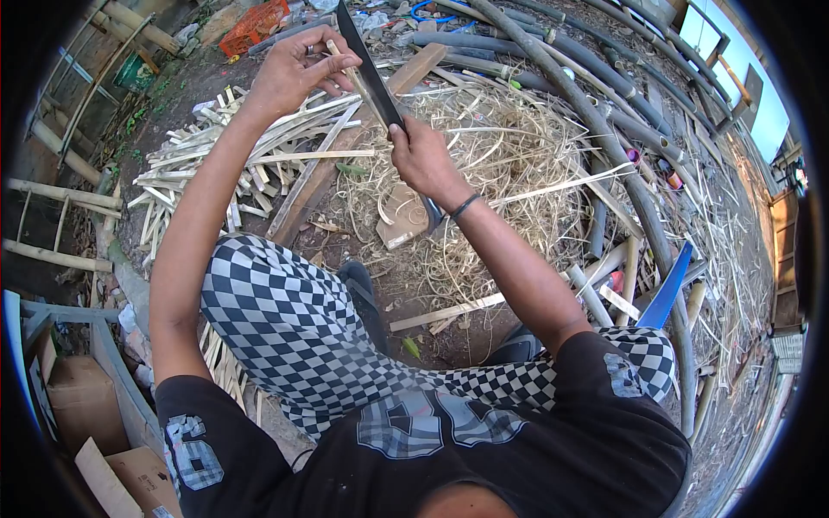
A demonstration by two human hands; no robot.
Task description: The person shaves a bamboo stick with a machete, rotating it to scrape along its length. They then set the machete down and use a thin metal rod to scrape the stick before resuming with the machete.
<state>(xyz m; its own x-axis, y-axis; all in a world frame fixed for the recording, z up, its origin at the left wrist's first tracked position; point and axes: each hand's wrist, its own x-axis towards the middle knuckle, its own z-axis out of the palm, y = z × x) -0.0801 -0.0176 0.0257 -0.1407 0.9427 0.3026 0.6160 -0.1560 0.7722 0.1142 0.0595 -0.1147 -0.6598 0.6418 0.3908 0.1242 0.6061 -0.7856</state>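
Note:
My left hand [302, 71] is raised at the upper left, its thumb and fingers pinching a thin bamboo strip [359, 86]. The strip slants down toward my right hand [423, 160], lying along the dark blade of a machete [370, 73]. My right hand is closed round the machete, its thumb up near the base of the blade, and the handle end shows below the fist. Beneath both hands lies a heap of curly bamboo shavings [484, 147]. A flat wooden piece [402, 216] rests on the ground just under the right hand.
Split bamboo strips [199, 160] are piled at left beside a wooden plank [302, 203]. Long bamboo poles [579, 95] lie across the back and right. A blue saw blade [667, 289] stands near my right knee. Cardboard boxes [82, 401] sit at lower left, an orange crate [252, 28] farther back.

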